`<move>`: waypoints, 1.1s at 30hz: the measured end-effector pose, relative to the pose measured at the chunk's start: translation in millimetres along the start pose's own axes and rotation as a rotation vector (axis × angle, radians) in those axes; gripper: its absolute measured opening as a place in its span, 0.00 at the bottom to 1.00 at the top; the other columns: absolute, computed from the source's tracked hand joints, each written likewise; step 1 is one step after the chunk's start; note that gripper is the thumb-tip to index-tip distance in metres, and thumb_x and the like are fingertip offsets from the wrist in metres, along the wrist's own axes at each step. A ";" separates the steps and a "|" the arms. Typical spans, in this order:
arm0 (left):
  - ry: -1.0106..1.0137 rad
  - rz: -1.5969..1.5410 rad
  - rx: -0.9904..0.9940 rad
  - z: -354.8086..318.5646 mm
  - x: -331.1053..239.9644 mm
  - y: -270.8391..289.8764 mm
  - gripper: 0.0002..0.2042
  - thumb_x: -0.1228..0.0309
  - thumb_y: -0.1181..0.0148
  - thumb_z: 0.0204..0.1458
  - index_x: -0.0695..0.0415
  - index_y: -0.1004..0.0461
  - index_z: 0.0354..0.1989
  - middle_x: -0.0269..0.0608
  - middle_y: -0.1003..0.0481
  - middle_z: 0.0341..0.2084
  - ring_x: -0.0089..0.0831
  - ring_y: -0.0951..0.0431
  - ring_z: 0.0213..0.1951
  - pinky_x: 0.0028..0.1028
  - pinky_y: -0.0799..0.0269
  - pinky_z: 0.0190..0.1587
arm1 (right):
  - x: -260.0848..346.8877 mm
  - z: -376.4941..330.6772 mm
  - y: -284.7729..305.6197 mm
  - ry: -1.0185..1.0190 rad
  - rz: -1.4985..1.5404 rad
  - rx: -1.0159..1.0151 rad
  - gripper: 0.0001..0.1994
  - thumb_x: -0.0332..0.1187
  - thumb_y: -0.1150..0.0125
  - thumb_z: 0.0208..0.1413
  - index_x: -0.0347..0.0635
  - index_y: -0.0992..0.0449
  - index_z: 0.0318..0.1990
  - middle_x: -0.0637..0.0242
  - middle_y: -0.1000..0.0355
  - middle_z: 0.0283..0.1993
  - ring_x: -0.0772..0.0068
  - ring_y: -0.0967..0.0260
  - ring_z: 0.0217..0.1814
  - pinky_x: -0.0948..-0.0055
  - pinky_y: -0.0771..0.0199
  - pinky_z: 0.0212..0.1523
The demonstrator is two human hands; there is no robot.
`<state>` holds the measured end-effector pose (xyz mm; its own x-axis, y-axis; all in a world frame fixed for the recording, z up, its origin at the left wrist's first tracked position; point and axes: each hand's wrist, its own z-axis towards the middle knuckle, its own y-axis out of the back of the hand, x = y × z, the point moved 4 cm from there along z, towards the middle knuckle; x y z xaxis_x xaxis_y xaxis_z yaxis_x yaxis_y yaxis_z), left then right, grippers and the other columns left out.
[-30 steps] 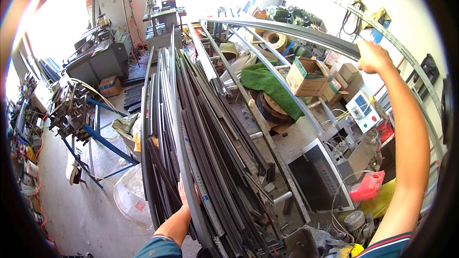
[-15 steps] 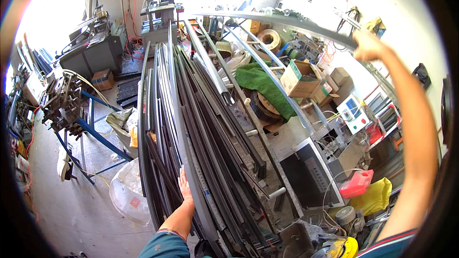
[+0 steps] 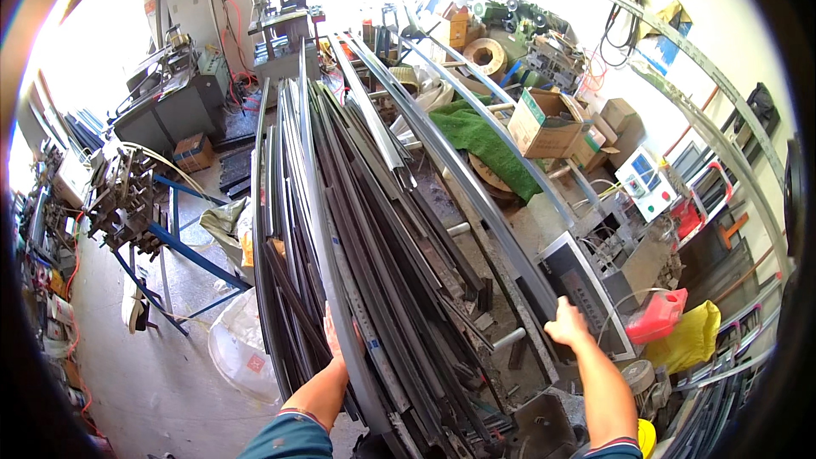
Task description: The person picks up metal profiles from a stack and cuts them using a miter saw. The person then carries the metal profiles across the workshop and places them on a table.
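My right hand [image 3: 568,324] is closed around the near end of a long grey metal profile [image 3: 508,244]. This profile slants away to the far middle, to the right of a big heap of dark profiles [image 3: 374,229]. My left hand [image 3: 334,342] lies with straight fingers against a long grey bar [image 3: 325,242] at the left part of the heap. That bar partly covers the left fingers.
Blue steel legs [image 3: 200,257] carry a machine at left. Right of the heap are a cardboard box [image 3: 544,123], green cloth [image 3: 484,140], a control box [image 3: 646,185] and a red jug [image 3: 659,316]. Rails [image 3: 714,76] line the right wall.
My right hand has come down from the upper right, bringing the profile's near end with it. The left hand stays by the heap, now partly behind the bar. The view has shifted slightly.
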<state>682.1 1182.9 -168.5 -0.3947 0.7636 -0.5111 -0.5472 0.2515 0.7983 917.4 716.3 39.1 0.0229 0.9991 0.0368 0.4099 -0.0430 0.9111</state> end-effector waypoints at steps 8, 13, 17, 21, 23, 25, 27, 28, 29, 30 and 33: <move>0.016 -0.019 0.052 -1.1 -16.2 -12.6 0.31 0.62 0.57 0.66 0.62 0.43 0.76 0.54 0.48 0.77 0.47 0.50 0.79 0.45 0.53 0.79 | -2.4 -31.8 289.2 -0.001 -0.480 -0.551 0.24 0.23 0.41 0.56 0.33 0.32 0.61 0.44 0.20 0.47 0.41 0.19 0.51 0.47 0.18 0.52; 0.051 0.072 0.028 1.7 15.8 25.2 0.31 0.62 0.57 0.66 0.63 0.43 0.75 0.55 0.48 0.77 0.47 0.50 0.79 0.45 0.53 0.79 | 103.3 -73.6 444.2 0.106 -0.918 -1.036 0.17 0.26 0.54 0.70 0.32 0.30 0.63 0.50 0.18 0.39 0.50 0.16 0.41 0.53 0.14 0.41; 0.003 -0.054 0.085 1.4 -28.9 -17.3 0.30 0.62 0.56 0.66 0.63 0.43 0.75 0.55 0.48 0.77 0.48 0.50 0.79 0.45 0.54 0.79 | 126.1 -158.5 562.6 0.063 -1.113 -1.292 0.28 0.19 0.46 0.60 0.34 0.36 0.70 0.50 0.20 0.43 0.51 0.18 0.44 0.56 0.16 0.44; 0.037 0.038 0.065 7.5 2.5 16.1 0.30 0.63 0.56 0.66 0.64 0.43 0.75 0.56 0.47 0.76 0.48 0.50 0.78 0.45 0.54 0.79 | 164.8 -165.0 518.2 0.229 -1.143 -1.446 0.30 0.15 0.44 0.56 0.30 0.34 0.68 0.48 0.21 0.42 0.50 0.18 0.42 0.57 0.16 0.42; 0.029 -0.015 0.087 4.7 -11.2 2.8 0.30 0.63 0.56 0.66 0.64 0.43 0.75 0.56 0.47 0.76 0.48 0.50 0.78 0.45 0.54 0.79 | 192.2 -196.2 503.6 0.294 -1.148 -1.400 0.26 0.17 0.44 0.56 0.26 0.31 0.65 0.49 0.20 0.40 0.50 0.18 0.39 0.57 0.15 0.40; -0.004 -0.094 0.142 -1.5 -42.3 -27.2 0.30 0.63 0.56 0.66 0.64 0.43 0.75 0.57 0.47 0.76 0.49 0.49 0.78 0.45 0.54 0.79 | 184.4 -198.5 490.6 0.227 -1.129 -1.140 0.25 0.18 0.44 0.56 0.24 0.31 0.63 0.47 0.20 0.39 0.50 0.17 0.39 0.56 0.15 0.40; 0.054 0.057 0.071 8.9 18.0 28.9 0.30 0.63 0.56 0.66 0.65 0.43 0.75 0.57 0.47 0.76 0.49 0.49 0.78 0.45 0.54 0.79 | 194.2 -149.3 440.5 0.349 -0.897 -1.016 0.23 0.19 0.43 0.56 0.22 0.30 0.61 0.45 0.20 0.38 0.48 0.17 0.40 0.55 0.15 0.40; 0.060 0.046 0.065 9.1 17.3 30.1 0.30 0.63 0.56 0.66 0.65 0.43 0.75 0.57 0.47 0.76 0.49 0.49 0.78 0.45 0.54 0.79 | 196.7 -156.4 418.5 0.352 -0.872 -0.974 0.23 0.20 0.42 0.55 0.21 0.30 0.60 0.44 0.20 0.38 0.47 0.17 0.41 0.55 0.15 0.40; 0.053 0.021 0.077 9.4 7.9 21.9 0.30 0.63 0.56 0.66 0.65 0.43 0.75 0.57 0.47 0.76 0.49 0.49 0.78 0.45 0.54 0.79 | 192.0 -166.9 399.6 0.340 -0.857 -0.913 0.22 0.20 0.41 0.55 0.21 0.30 0.58 0.43 0.20 0.38 0.46 0.17 0.42 0.54 0.15 0.41; 0.036 -0.017 0.097 9.0 -5.7 10.4 0.30 0.63 0.56 0.66 0.65 0.43 0.75 0.57 0.47 0.76 0.49 0.49 0.78 0.45 0.54 0.79 | 183.2 -176.4 385.1 0.313 -0.839 -0.850 0.21 0.21 0.40 0.55 0.21 0.29 0.57 0.42 0.20 0.39 0.45 0.17 0.43 0.54 0.15 0.43; 0.024 -0.039 0.110 9.3 -12.7 4.1 0.30 0.63 0.56 0.66 0.65 0.43 0.75 0.58 0.46 0.76 0.49 0.49 0.78 0.45 0.54 0.79 | 146.5 -142.7 340.1 0.344 -0.580 -0.551 0.20 0.24 0.38 0.51 0.22 0.28 0.52 0.37 0.21 0.40 0.43 0.18 0.43 0.54 0.15 0.45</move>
<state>691.7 1179.8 -155.8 -0.3926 0.7381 -0.5487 -0.4788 0.3453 0.8072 930.1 848.8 412.9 -0.3658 0.8128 -0.4534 -0.2301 0.3931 0.8902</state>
